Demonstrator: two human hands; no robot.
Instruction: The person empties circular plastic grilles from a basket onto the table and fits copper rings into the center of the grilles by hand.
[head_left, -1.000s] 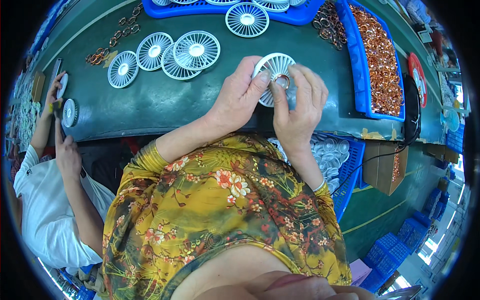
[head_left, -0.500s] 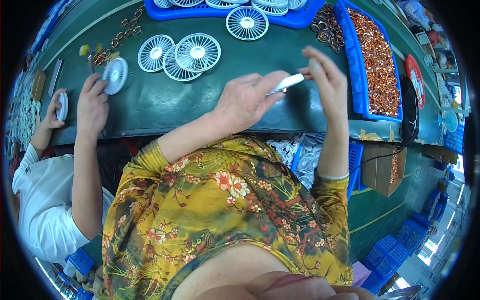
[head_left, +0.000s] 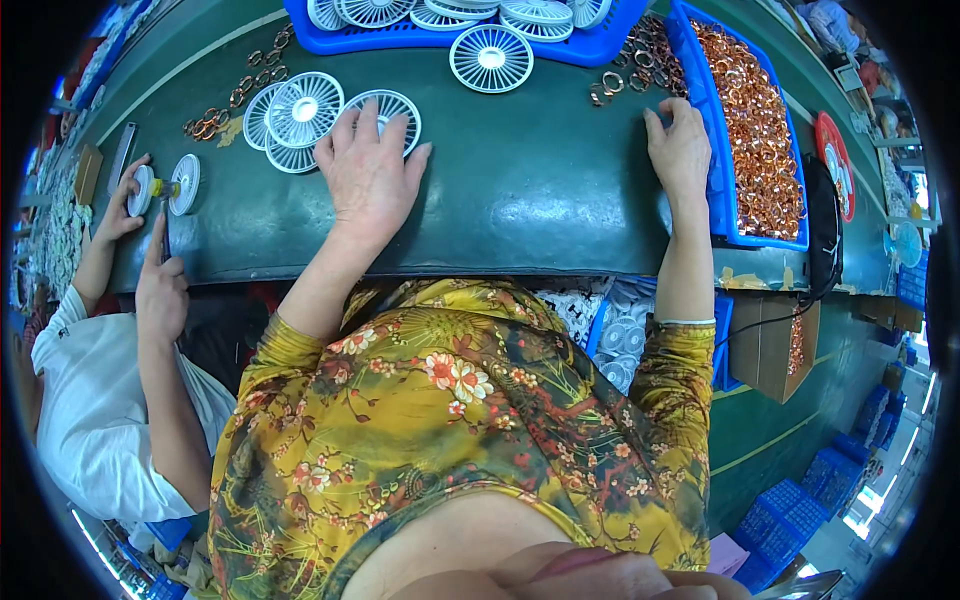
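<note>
My left hand (head_left: 368,185) rests with fingers spread over a white spoked disc (head_left: 408,118). That disc lies beside a small overlapping group of similar white discs (head_left: 303,108). My right hand (head_left: 682,152) is open, palm down near the table's right side, with thumb and fingers apart. It is close against the blue tray (head_left: 712,170) full of copper-coloured rings (head_left: 750,130). Several loose copper rings (head_left: 640,78) lie just beyond its fingertips.
Across the far edge, a blue basket (head_left: 400,43) holds more discs, with one disc (head_left: 491,58) leaning at its front. Copper rings (head_left: 262,76) lie far left. A co-worker's hands (head_left: 160,290) work at left with discs and a yellow-ended tool. A cardboard box (head_left: 765,350) stands below right.
My left hand has moved left and let go of the white disc among the others. My right hand has moved right and away from it, toward the loose rings.
</note>
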